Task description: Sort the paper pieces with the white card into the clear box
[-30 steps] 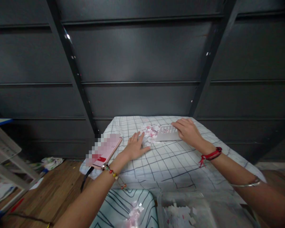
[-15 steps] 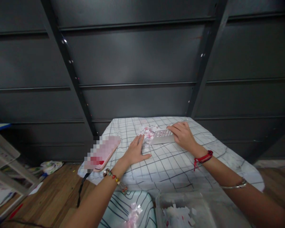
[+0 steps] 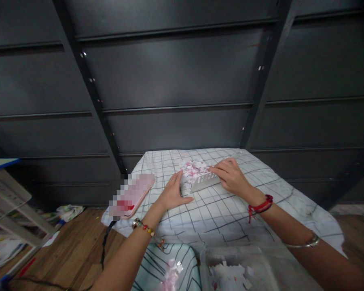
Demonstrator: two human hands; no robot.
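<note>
My right hand grips one end of a white plastic piece with a row of holes, perhaps a small tray or scraper. It stands on edge, tilted, against the near right side of a loose pile of white and pink flakes, which look like paper scraps. Flat on the cloth, my left hand borders the pile on the left, thumb stretched out to the right and fingers pointing away from me. The white checked cloth lies under both hands.
A pink phone-like object, partly pixelated, lies at the left with a black cable. Close to me are a clear plastic bin with white scraps and a striped teal cushion bearing a shiny pink-white packet. Dark panels rise behind.
My right hand has shifted slightly left and down, and the white piece has tilted and turned, showing more of the pile behind it. My left hand stays almost in place.
</note>
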